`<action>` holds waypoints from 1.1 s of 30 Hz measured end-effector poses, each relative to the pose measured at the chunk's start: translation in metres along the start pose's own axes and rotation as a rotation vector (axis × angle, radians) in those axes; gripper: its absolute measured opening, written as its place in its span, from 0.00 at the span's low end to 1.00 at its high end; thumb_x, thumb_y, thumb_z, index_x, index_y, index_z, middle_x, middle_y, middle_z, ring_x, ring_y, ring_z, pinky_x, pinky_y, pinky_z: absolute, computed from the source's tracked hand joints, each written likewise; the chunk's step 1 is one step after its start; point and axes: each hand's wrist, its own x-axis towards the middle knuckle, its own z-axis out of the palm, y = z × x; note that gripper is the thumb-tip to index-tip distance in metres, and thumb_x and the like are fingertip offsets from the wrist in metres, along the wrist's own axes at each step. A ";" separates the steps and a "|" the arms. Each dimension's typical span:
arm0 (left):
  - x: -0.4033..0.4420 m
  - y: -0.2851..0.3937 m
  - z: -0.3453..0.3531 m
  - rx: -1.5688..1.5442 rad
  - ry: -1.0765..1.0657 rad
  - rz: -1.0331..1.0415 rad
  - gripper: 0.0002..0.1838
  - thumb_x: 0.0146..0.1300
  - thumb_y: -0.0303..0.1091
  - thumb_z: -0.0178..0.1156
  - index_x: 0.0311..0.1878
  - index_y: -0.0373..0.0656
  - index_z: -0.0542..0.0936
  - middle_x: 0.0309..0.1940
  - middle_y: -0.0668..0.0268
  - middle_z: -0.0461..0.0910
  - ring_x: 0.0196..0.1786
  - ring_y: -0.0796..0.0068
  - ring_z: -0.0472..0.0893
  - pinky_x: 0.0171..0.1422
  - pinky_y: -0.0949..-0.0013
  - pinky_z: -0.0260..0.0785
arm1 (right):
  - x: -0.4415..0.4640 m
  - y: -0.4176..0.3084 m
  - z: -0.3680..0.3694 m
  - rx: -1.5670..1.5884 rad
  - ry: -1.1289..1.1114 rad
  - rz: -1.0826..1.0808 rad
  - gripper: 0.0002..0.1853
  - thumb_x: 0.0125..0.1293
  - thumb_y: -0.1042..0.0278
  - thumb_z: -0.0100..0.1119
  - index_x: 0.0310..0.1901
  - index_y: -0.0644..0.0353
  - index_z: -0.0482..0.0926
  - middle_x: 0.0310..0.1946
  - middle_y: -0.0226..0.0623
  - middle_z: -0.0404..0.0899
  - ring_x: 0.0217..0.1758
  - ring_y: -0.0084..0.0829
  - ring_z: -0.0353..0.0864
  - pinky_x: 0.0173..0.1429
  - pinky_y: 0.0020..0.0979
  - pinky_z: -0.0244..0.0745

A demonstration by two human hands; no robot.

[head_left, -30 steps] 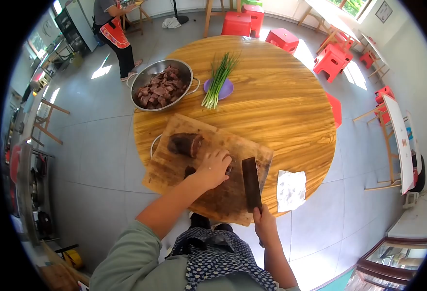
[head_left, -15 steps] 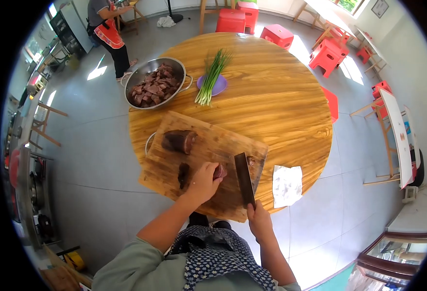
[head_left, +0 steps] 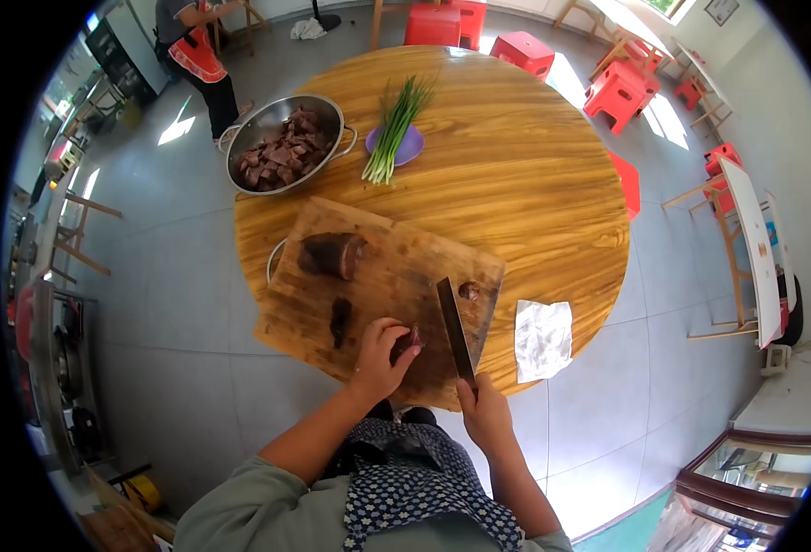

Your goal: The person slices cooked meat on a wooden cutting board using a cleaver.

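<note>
My left hand (head_left: 383, 361) is closed round a small piece of dark red meat (head_left: 409, 340) on the wooden cutting board (head_left: 396, 258). In my right hand (head_left: 486, 405) is the handle of a cleaver (head_left: 455, 329); its broad dark blade stands apart from the meat, on the right side of it. A larger dark chunk of meat (head_left: 332, 255) lies on the board's far left part. Nearer to my left hand is a thin blackish strip (head_left: 340, 321). A small brown scrap (head_left: 469, 291) rests beyond the blade, close to the board's right edge.
On the round wooden table (head_left: 525, 175) stand a steel two-handled pan (head_left: 232, 158) of meat chunks and a purple plate (head_left: 411, 144) under green onions (head_left: 396, 129). A crumpled white sheet (head_left: 544, 340) lies right of the board. Red stools (head_left: 523, 53) surround the far side; a person (head_left: 205, 69) stands at upper left.
My left hand has shifted slightly down and left with its fingers curled lower round the meat. The cleaver has turned more edge-on and moved a little left; the scrap beyond it shows more fully.
</note>
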 end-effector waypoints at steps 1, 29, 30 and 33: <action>-0.001 -0.003 0.002 -0.001 -0.003 -0.008 0.19 0.62 0.27 0.72 0.53 0.37 0.77 0.52 0.50 0.75 0.54 0.48 0.78 0.58 0.58 0.73 | -0.001 0.000 0.001 -0.002 -0.006 0.006 0.17 0.78 0.56 0.56 0.44 0.65 0.73 0.35 0.61 0.83 0.43 0.65 0.82 0.43 0.53 0.74; -0.007 -0.018 0.010 -0.094 0.056 -0.148 0.15 0.65 0.28 0.68 0.52 0.35 0.77 0.49 0.49 0.78 0.51 0.45 0.78 0.56 0.55 0.73 | -0.010 -0.003 0.004 -0.004 0.024 -0.042 0.13 0.77 0.59 0.55 0.43 0.62 0.72 0.33 0.58 0.83 0.39 0.64 0.81 0.41 0.58 0.72; -0.007 -0.015 0.010 -0.027 0.024 -0.092 0.15 0.66 0.29 0.68 0.52 0.36 0.77 0.49 0.49 0.78 0.51 0.45 0.78 0.56 0.55 0.73 | -0.009 -0.002 0.004 -0.015 0.017 -0.039 0.13 0.77 0.59 0.56 0.43 0.61 0.72 0.32 0.58 0.83 0.39 0.65 0.81 0.41 0.58 0.72; -0.006 -0.003 0.014 0.039 0.205 -0.086 0.13 0.66 0.28 0.67 0.51 0.36 0.77 0.48 0.50 0.79 0.50 0.46 0.78 0.56 0.56 0.72 | -0.012 -0.005 0.001 -0.059 0.003 -0.040 0.12 0.77 0.61 0.56 0.42 0.63 0.72 0.32 0.58 0.82 0.39 0.64 0.81 0.39 0.54 0.73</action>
